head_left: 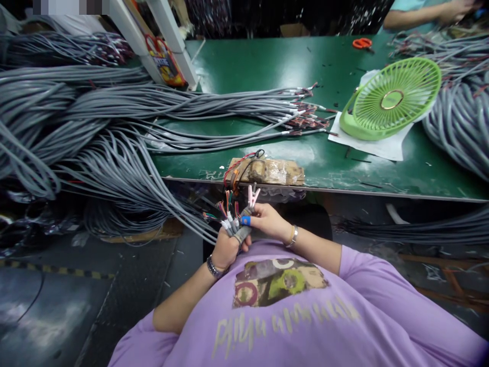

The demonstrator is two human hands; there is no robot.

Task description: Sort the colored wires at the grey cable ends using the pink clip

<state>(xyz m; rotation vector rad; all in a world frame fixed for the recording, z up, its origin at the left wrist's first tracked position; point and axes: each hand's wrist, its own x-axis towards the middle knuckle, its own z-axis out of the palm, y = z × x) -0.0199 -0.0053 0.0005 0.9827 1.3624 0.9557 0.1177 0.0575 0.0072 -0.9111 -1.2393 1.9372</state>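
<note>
The left hand (226,248) is closed round a small bunch of cables (231,227), its fingers curled over their grey jackets, in front of the person's purple shirt (298,316) and just below the near edge of the green table (237,56). Out of the top of that fist stand the bared wires (229,199), in green, orange, red and other colours, fanned a little apart. The right hand (271,223) is at the bunch from the other side, thumb and forefinger drawn close together, with a blue wrap (246,220) on the thumb; whether they pinch a cable or the pink clip (252,195) that stands right over them I cannot tell. Just beyond the clip, a wooden block (284,172) lies along the table's edge, with red and black leads (244,159) at its left end. Behind it a long bundle (214,104) stretches across the table, its bared ends pointing right, and joins a large heap (34,117) of grey cable on the left. A green fan (393,99) sits on a white sheet (389,148) to the right, beside another pile (462,117). Farther back lie orange scissors (361,43), and a co-worker's arm (416,16) shows at the upper right. A bright packet (168,63) hangs against a white post (171,30).
</note>
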